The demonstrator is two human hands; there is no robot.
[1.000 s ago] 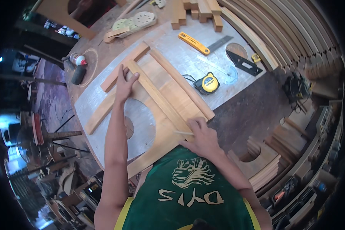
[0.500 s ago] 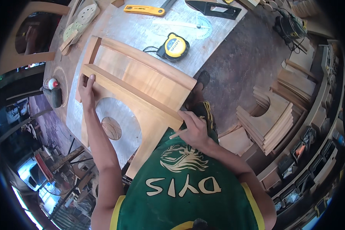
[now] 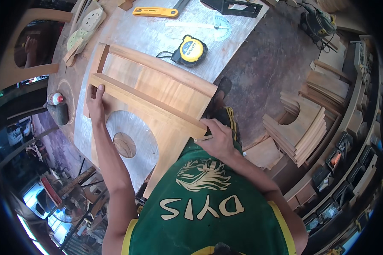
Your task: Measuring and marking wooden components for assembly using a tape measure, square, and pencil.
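Observation:
A straight wooden strip (image 3: 149, 104) lies across a flat wooden panel (image 3: 159, 142) with a large curved cutout. My left hand (image 3: 96, 101) grips the strip's left end, thumb on its near face. At the other end, close to my shirt, my right hand (image 3: 218, 138) pinches the strip and keeps a short pencil (image 3: 203, 138) among its fingers. Beyond the strip, a wooden rail (image 3: 166, 70) edges the panel's far side, and a shorter wooden piece (image 3: 99, 59) stands at its left end. Some fingertips are hidden behind the strip.
On the worktable (image 3: 238, 44) beyond lie a yellow-and-black tape measure (image 3: 191, 51), a clear protractor (image 3: 220, 27), a yellow-handled cutter (image 3: 155, 12) and a black saw-like tool (image 3: 238, 7). A bottle (image 3: 55, 99) stands left. Stacked cut panels (image 3: 295, 131) sit right, below table height.
The pencil in my right hand has swung up nearer the strip's end and lies more level. Both hands stay on the strip; the whole view has shifted slightly.

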